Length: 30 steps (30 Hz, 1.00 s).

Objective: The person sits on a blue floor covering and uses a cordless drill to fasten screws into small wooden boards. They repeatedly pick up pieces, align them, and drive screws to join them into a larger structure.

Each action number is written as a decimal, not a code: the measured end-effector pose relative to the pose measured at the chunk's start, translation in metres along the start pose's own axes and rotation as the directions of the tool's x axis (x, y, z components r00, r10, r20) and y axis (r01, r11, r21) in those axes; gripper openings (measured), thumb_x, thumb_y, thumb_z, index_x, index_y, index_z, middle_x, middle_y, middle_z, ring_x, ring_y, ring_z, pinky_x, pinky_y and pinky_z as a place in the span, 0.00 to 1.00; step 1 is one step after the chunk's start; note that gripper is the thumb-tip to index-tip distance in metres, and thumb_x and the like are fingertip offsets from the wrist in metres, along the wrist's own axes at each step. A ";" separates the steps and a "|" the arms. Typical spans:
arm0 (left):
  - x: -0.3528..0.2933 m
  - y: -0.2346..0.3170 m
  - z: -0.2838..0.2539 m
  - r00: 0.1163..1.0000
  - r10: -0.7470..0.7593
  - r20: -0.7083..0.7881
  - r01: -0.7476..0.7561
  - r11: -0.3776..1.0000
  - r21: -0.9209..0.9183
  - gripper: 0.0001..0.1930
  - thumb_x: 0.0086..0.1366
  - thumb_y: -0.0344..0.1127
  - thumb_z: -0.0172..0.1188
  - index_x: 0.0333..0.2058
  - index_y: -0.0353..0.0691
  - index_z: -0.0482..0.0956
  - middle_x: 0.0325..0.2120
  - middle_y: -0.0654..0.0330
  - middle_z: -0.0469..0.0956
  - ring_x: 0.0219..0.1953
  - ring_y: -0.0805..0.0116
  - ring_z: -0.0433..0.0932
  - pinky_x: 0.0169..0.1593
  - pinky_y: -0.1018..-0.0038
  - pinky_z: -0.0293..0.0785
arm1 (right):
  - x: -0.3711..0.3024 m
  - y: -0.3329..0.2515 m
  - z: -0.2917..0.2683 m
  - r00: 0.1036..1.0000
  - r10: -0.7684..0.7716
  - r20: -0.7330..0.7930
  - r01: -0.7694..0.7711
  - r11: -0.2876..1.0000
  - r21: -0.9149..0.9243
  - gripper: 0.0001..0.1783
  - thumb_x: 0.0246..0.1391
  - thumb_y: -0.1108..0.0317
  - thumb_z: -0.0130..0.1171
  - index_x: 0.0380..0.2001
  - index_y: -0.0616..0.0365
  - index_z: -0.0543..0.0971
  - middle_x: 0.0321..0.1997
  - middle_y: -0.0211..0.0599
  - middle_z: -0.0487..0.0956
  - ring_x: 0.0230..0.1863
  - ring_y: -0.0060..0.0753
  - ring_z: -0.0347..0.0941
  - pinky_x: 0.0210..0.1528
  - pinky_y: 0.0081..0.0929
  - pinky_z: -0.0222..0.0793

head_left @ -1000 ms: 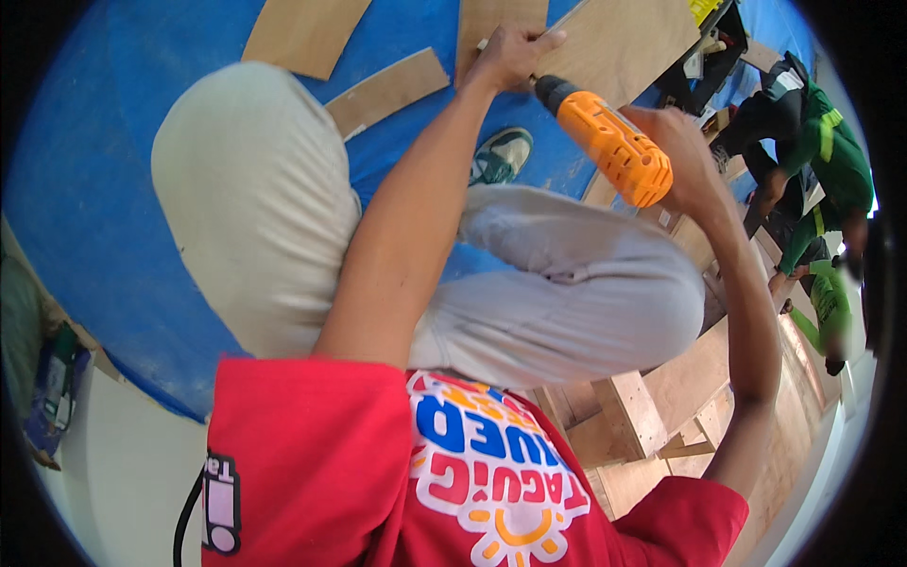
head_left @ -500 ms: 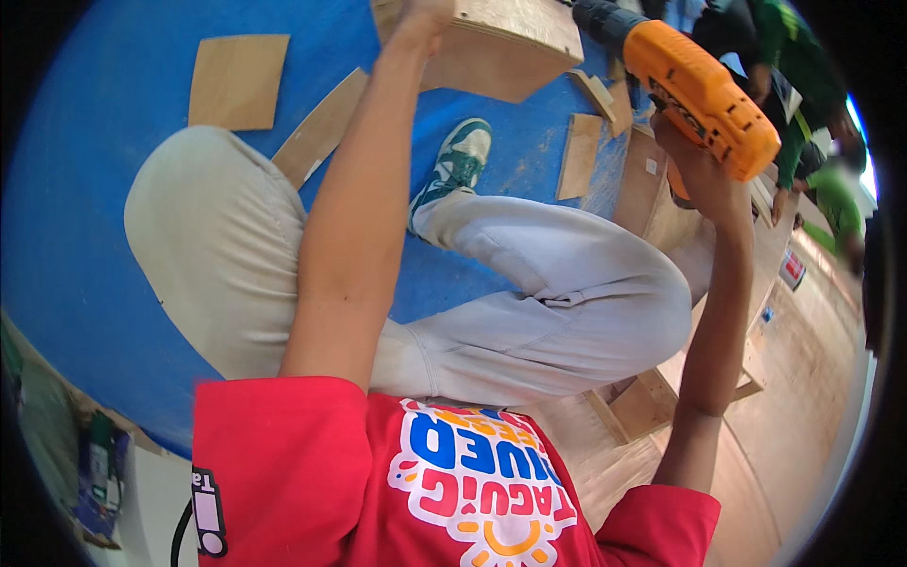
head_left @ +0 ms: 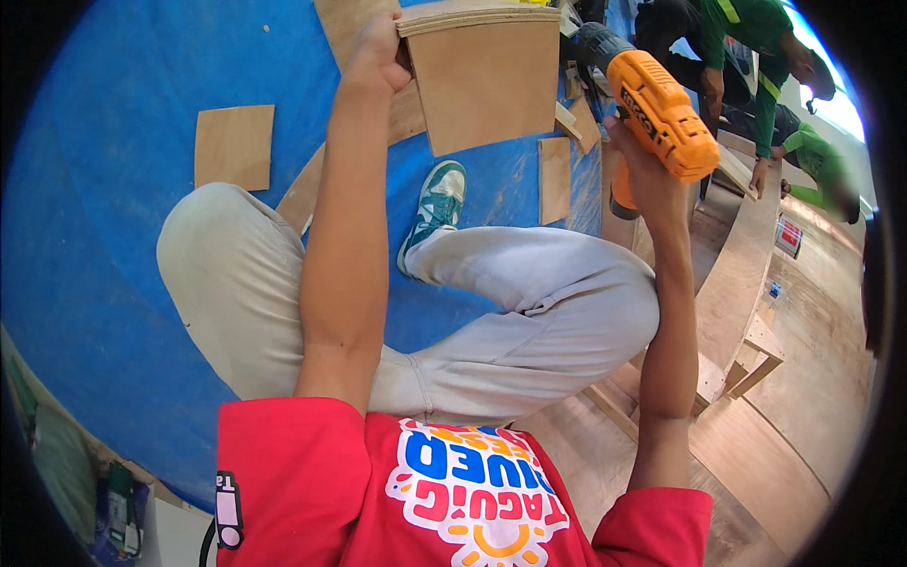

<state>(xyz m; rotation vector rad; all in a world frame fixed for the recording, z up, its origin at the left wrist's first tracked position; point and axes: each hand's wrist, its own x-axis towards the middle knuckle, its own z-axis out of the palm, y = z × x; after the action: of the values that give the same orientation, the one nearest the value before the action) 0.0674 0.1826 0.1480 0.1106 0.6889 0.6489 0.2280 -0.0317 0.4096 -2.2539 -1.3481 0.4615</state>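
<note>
My right hand [head_left: 647,170] is wrapped round the handle of an orange and black cordless drill [head_left: 661,111]. The drill's dark chuck end points up and left, toward the right end of a plywood box [head_left: 487,85]; whether its tip touches the wood I cannot tell. At the box's left end, my left hand [head_left: 380,55] grips the edge by the top panel, with its fingertips partly hidden. The box stands over the blue sheet, beyond my shoe.
Loose plywood pieces lie on the blue sheet [head_left: 123,283], among them a square panel [head_left: 234,146] and a small board [head_left: 555,180]. Long wooden framing [head_left: 732,293] runs along my right. People in green [head_left: 756,38] work at the far right.
The view has tilted so more of the far area shows, and the box's front faces me more squarely. Both hands keep their holds; the drill sits slightly further left in the picture.
</note>
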 end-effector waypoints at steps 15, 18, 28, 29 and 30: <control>-0.022 0.007 -0.004 0.980 -0.003 0.197 0.024 0.994 -0.103 0.17 0.74 0.43 0.46 0.47 0.38 0.79 0.42 0.54 0.84 0.43 0.61 0.84 0.46 0.63 0.84 | 0.044 0.041 0.024 0.969 -0.141 -0.202 0.162 0.982 0.096 0.32 0.57 0.46 0.73 0.53 0.60 0.80 0.43 0.35 0.84 0.41 0.27 0.80 0.44 0.28 0.76; -0.018 0.007 -0.005 0.952 -0.062 0.300 0.111 0.982 -0.150 0.20 0.76 0.42 0.44 0.50 0.33 0.78 0.45 0.50 0.84 0.44 0.57 0.85 0.48 0.60 0.85 | 0.045 0.043 0.026 0.991 -0.029 -0.133 0.067 0.954 0.292 0.33 0.55 0.44 0.73 0.52 0.59 0.81 0.42 0.33 0.84 0.39 0.26 0.79 0.43 0.26 0.76; -0.028 -0.015 0.006 0.862 -0.137 0.488 0.269 0.940 -0.211 0.22 0.76 0.44 0.42 0.51 0.31 0.77 0.46 0.47 0.84 0.43 0.54 0.85 0.46 0.60 0.86 | 0.040 0.027 0.027 0.999 0.006 -0.045 0.012 0.915 0.403 0.33 0.54 0.48 0.75 0.54 0.58 0.80 0.43 0.30 0.83 0.43 0.24 0.79 0.45 0.26 0.77; -0.028 -0.017 0.007 0.850 -0.174 0.498 0.312 0.927 -0.209 0.22 0.76 0.44 0.43 0.52 0.31 0.76 0.46 0.47 0.84 0.44 0.54 0.85 0.46 0.60 0.86 | 0.039 0.025 0.028 0.999 0.015 -0.030 0.001 0.873 0.488 0.31 0.55 0.51 0.75 0.54 0.58 0.79 0.43 0.29 0.82 0.43 0.23 0.79 0.45 0.25 0.78; -0.029 -0.019 0.007 0.838 -0.193 0.510 0.333 0.922 -0.198 0.22 0.76 0.44 0.43 0.52 0.31 0.76 0.46 0.46 0.83 0.44 0.53 0.85 0.47 0.59 0.86 | 0.038 0.022 0.027 0.999 0.032 -0.003 -0.024 0.821 0.571 0.29 0.56 0.53 0.75 0.55 0.58 0.79 0.43 0.29 0.82 0.42 0.22 0.79 0.45 0.24 0.79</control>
<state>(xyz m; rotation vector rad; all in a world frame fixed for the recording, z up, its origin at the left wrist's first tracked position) 0.0644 0.1511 0.1638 -0.0868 0.1152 0.4162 0.2480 -0.0009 0.3728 -1.7679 -0.9921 0.7493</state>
